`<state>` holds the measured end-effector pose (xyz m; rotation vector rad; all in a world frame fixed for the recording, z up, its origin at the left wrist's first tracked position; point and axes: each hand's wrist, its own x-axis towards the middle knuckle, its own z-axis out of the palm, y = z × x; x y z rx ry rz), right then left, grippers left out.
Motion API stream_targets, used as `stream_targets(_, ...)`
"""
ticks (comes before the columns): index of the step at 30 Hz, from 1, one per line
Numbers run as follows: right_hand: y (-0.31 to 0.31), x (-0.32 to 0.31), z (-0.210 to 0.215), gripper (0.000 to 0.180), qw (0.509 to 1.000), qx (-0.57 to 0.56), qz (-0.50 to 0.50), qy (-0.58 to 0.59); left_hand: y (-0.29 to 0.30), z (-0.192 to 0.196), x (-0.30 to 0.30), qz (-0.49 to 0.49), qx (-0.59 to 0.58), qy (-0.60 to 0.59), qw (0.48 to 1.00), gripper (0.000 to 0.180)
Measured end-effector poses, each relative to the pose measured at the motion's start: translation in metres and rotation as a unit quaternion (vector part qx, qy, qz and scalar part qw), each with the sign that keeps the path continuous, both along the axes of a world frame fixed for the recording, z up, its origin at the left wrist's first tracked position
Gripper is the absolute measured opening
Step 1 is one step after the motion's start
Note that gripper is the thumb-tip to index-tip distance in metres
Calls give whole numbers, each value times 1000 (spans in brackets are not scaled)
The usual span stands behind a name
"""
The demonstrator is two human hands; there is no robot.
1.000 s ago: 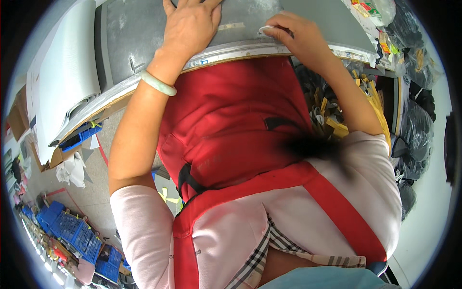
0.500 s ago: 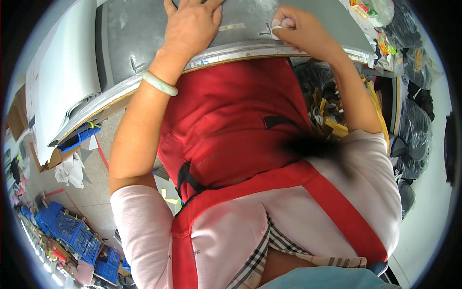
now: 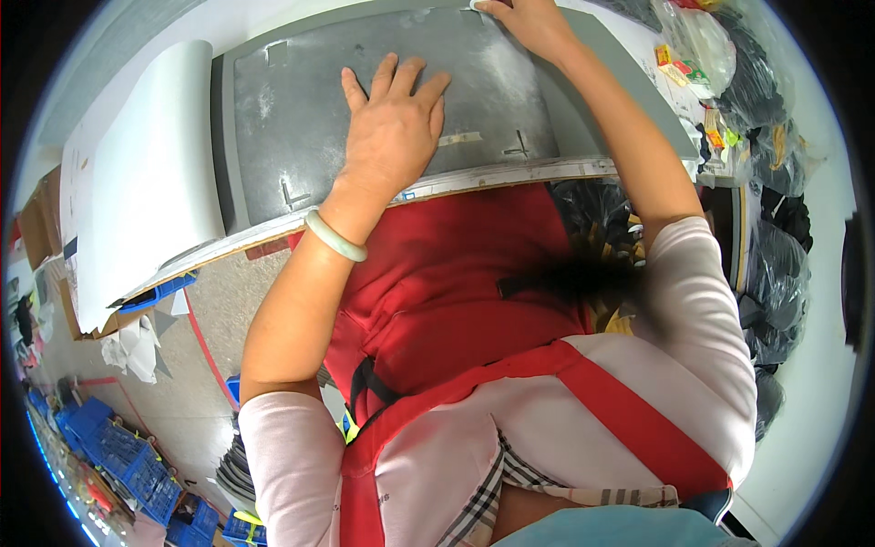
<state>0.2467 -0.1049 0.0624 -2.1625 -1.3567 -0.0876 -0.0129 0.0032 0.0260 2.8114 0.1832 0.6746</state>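
My left hand (image 3: 392, 132) lies flat with fingers spread on a dark grey sheet (image 3: 319, 100) on the worktable. White powdery smudges streak the sheet. Dark corner marks on pale patches show near its corners, and a short beige tape strip (image 3: 458, 139) is close to my left hand. At the far right corner of the sheet, my right hand (image 3: 529, 25) is closed on a small white wad (image 3: 476, 5), partly cut off by the picture's top edge. Whether it is cloth or something else, I cannot tell.
A large white sheet roll (image 3: 150, 164) lies on the table's left end. Plastic bags (image 3: 697, 46) and small packages crowd the right side. Black bags (image 3: 779, 264) stack up below them. Blue crates (image 3: 137, 456) stand on the floor at lower left.
My right hand has moved from the sheet's near right corner to its far right corner with the white wad. The view has shifted, showing more of the sheet; my left hand stays flat on it.
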Motion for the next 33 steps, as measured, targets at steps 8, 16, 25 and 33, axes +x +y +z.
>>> stream_targets(8,10,10,-3,26,995,39,94,-3,2,-2,1,0,-7,-5,1000,32)
stream_targets(16,10,-10,4,14,965,35,-111,235,1,-3,1,3,-7,0,1000,32)
stream_targets(25,33,-9,19,10,967,-5,-74,245,4,-7,-1,21,-2,1,1000,34)
stream_targets(33,151,-87,6,21,975,-17,130,181,0,-7,-2,21,49,10,999,36)
